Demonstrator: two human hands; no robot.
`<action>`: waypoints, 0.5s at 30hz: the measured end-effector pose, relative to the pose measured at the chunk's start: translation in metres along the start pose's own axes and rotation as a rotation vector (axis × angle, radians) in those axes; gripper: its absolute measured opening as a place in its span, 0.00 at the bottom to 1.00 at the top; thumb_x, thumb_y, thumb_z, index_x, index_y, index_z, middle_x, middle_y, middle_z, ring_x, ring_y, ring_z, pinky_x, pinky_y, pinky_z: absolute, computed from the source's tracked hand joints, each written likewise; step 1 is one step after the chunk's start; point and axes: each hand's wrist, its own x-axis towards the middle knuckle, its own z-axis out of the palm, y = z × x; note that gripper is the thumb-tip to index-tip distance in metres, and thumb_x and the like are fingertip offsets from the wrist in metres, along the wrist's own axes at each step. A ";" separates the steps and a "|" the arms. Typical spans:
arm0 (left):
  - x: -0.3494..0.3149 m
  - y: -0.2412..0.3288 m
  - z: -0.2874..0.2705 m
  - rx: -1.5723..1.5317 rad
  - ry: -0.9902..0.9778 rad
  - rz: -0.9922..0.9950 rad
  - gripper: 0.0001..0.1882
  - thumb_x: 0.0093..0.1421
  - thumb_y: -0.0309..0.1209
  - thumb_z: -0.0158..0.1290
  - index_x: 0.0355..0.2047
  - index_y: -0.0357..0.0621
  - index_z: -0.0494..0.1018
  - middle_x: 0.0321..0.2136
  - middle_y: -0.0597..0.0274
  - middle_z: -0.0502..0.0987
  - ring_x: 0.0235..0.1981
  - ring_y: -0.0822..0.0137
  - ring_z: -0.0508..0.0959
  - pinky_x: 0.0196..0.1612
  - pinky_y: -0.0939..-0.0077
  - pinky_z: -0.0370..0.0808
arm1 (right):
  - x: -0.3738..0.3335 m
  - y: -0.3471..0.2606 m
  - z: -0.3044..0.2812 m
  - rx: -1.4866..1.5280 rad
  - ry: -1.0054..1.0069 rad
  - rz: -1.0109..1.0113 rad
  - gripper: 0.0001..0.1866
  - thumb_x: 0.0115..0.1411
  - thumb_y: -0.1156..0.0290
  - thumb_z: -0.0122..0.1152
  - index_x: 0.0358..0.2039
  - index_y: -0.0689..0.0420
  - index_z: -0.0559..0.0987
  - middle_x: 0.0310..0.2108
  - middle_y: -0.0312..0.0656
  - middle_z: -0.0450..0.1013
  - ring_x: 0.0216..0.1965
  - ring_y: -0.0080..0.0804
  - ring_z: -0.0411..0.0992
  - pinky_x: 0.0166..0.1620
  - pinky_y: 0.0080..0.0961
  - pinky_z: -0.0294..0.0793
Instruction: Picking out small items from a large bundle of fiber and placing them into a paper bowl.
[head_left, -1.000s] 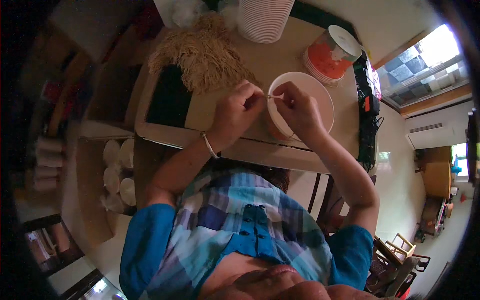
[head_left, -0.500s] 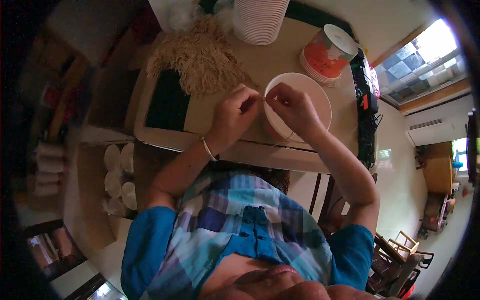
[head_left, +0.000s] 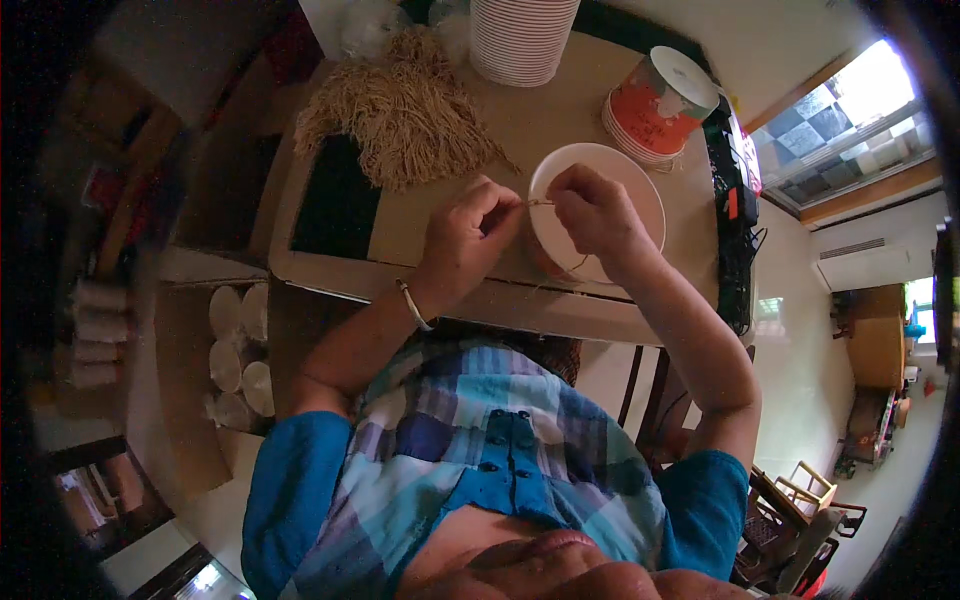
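Both forearms raised from the lower edge, elbows bent, left hand (head_left: 465, 235) and right hand (head_left: 590, 210) close together, fingers (head_left: 510, 203) of each pinched tight, thin bangle on left wrist

- The table (head_left: 430, 215) fills the upper middle of the frame.
- A bowl (head_left: 640, 185) sits at its centre right, both hands above its left rim.
- A pile of string (head_left: 400, 110) lies at upper left of the bowl.
- A stack of bowls (head_left: 520, 40) stands at the top edge.
- A tub (head_left: 655, 105) lies upper right of the bowl.
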 end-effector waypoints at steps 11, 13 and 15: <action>0.003 -0.002 0.002 0.134 0.058 0.117 0.07 0.55 0.23 0.56 0.35 0.41 0.73 0.28 0.58 0.73 0.28 0.59 0.77 0.29 0.69 0.73 | 0.000 -0.001 -0.001 -0.161 -0.060 -0.205 0.08 0.59 0.72 0.58 0.38 0.58 0.76 0.21 0.32 0.70 0.24 0.15 0.62 0.26 0.19 0.63; 0.004 -0.001 0.002 0.158 0.072 0.167 0.08 0.55 0.23 0.57 0.36 0.41 0.73 0.28 0.59 0.74 0.28 0.59 0.77 0.29 0.69 0.74 | 0.005 0.007 -0.003 -0.187 -0.055 -0.289 0.07 0.59 0.72 0.58 0.37 0.59 0.77 0.21 0.33 0.71 0.24 0.16 0.63 0.27 0.19 0.64; 0.007 0.002 0.000 0.241 0.077 0.256 0.09 0.54 0.23 0.57 0.37 0.42 0.74 0.29 0.59 0.74 0.27 0.59 0.78 0.28 0.69 0.74 | 0.013 0.019 -0.005 -0.212 -0.049 -0.374 0.07 0.59 0.71 0.58 0.37 0.59 0.77 0.21 0.33 0.71 0.24 0.16 0.63 0.27 0.20 0.65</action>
